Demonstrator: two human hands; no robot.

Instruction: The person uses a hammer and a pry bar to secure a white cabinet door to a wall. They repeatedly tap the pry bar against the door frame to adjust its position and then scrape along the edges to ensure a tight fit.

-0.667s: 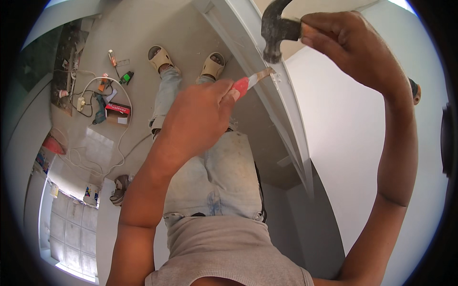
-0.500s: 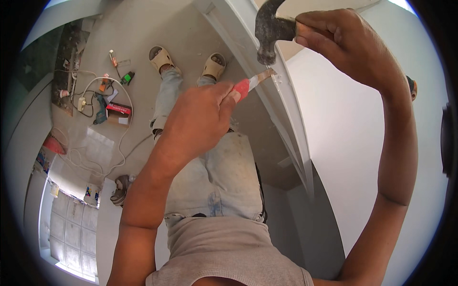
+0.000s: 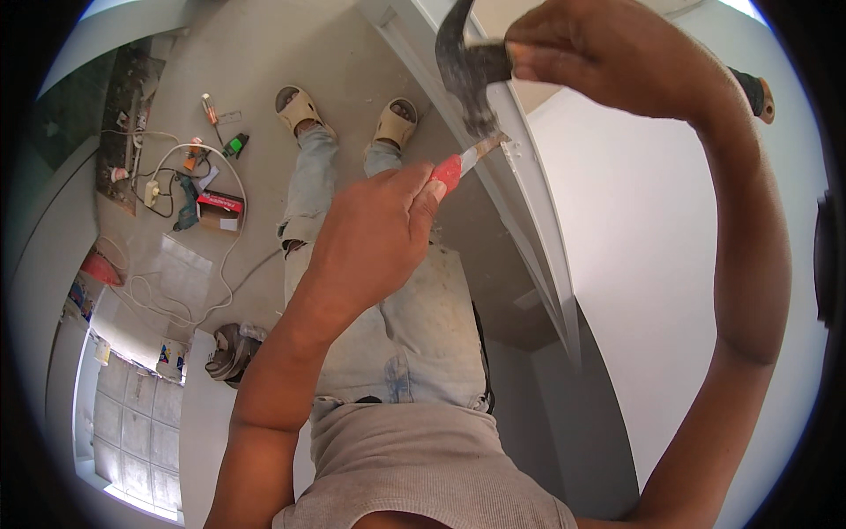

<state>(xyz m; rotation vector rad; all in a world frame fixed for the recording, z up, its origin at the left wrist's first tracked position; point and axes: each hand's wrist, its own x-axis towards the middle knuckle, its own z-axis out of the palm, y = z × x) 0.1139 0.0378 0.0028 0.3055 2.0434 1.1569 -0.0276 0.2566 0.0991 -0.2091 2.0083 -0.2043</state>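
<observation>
Hammer [image 3: 467, 70] blurs, claw tip cut by the top edge. My right hand [image 3: 608, 57] hides its mid-handle; my left hand [image 3: 374, 229] covers most of the chisel's [image 3: 448, 172] grip.

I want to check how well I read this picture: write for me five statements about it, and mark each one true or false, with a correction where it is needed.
1. The right hand holds a claw hammer. True.
2. The left hand holds a red-handled bladed tool. True.
3. The blade points back toward the person's body. False: it points away from the body, with its tip at the white frame.
4. The person wears closed black boots. False: the person wears beige open-toed sandals.
5. A red box lies on the floor, to the left of the feet. True.
</observation>
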